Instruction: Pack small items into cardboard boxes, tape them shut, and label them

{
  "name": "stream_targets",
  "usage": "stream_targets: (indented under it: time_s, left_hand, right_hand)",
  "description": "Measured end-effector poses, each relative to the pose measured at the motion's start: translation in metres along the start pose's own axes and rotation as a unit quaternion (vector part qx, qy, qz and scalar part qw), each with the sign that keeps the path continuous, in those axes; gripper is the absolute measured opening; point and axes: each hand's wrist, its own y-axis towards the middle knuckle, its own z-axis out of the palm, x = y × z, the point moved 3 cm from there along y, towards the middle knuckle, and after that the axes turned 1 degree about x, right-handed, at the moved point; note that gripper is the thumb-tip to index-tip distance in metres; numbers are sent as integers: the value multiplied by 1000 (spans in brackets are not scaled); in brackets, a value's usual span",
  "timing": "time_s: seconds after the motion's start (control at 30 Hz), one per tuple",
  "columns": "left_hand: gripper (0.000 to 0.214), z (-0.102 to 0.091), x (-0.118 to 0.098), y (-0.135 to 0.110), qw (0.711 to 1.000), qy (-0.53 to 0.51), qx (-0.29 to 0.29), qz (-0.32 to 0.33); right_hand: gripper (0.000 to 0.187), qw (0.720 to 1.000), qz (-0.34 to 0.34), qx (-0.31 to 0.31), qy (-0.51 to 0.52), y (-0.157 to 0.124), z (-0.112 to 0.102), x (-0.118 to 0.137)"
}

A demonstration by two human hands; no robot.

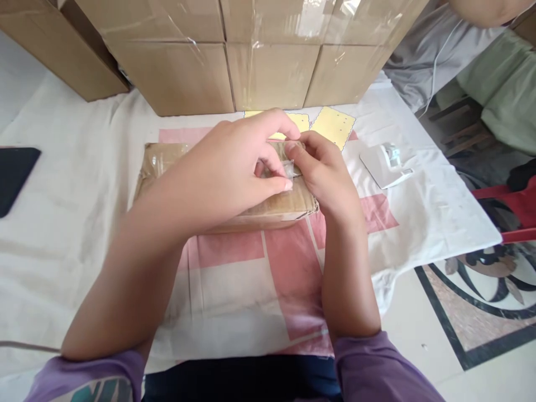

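Note:
A closed brown cardboard box (268, 215) lies lengthwise across the cloth, and both hands are over its right half. My left hand (234, 167) reaches across the lid, its thumb and a curled finger closed on a small piece of clear tape (288, 167). My right hand (330, 173) is bent over the box's right end. Its thumb and curled fingers are pinched at the upper end of the same tape, almost touching my left index finger. The left forearm and hand cover much of the lid.
Taped cardboard cartons (272, 75) are stacked behind the box. Yellow scallop-edged cards (334, 127) lie before them. A white tape dispenser (387, 164) stands right, a dark flat device (17, 176) left. Another person (444, 50) is at upper right, near a red chair (517, 215).

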Motion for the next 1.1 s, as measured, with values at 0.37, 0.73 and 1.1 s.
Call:
stream_targets:
  time_s: [0.37, 0.73, 1.1]
  left_hand:
    - [31, 9, 4, 0, 999, -38, -20, 2]
    - [44, 10, -2, 2, 976, 206, -76, -9]
    - [33, 16, 2, 2, 977, 208, -14, -39]
  right_hand:
    - [37, 1000, 20, -3, 20, 0, 1, -3]
    - [16, 997, 48, -48, 37, -1, 3, 8]
    - [35, 999, 41, -14, 17, -5, 0, 7]
